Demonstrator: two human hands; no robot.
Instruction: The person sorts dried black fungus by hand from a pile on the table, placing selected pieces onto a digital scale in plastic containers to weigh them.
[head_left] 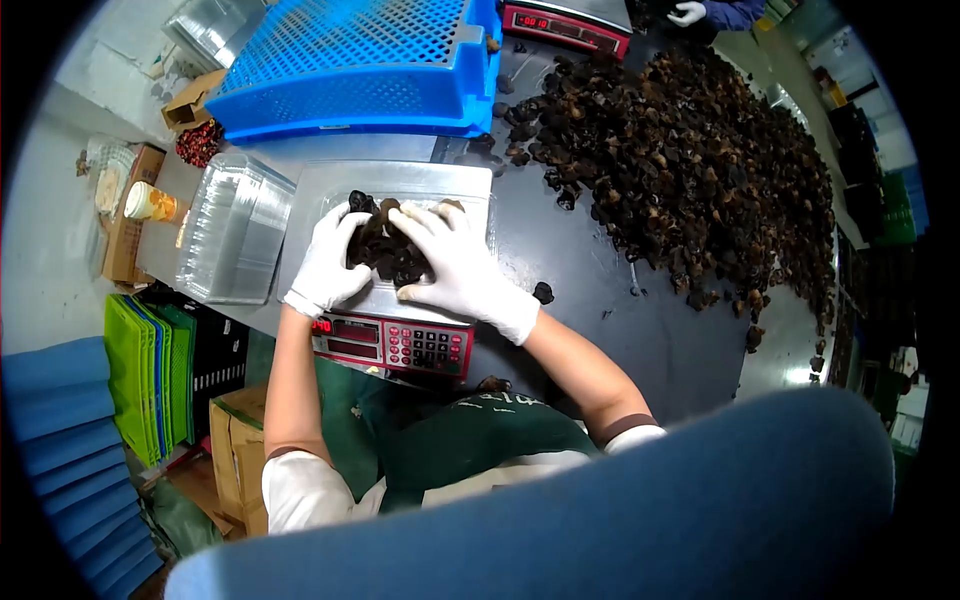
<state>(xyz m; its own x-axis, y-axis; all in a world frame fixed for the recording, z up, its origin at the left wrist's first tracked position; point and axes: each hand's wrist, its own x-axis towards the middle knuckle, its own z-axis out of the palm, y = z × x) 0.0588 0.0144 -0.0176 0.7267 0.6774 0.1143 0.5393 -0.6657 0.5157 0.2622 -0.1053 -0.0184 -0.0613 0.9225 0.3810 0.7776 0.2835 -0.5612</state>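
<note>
Dark brown, mushroom-like pieces [385, 245] lie in a heap over the metal pan [320, 185] of a red digital scale [425, 345]. What looks like a clear tray edge shows under them, but I cannot be sure. My left hand [332, 258], in a white glove, presses the heap from its left side. From the right, my right hand [455, 265], also gloved in white, curls over the pieces with its fingertips on top. Both hands cup the heap between them. Red digits on the scale's display are partly covered by my left wrist.
Stacked clear plastic trays [235, 230] stand left of the scale, beside a paper cup [150, 203]. A blue crate [350, 90] sits behind it. On the dark table's right spreads a large pile of similar pieces [690, 170]. Another person's gloved hand [686, 13] is beyond a second scale [565, 25].
</note>
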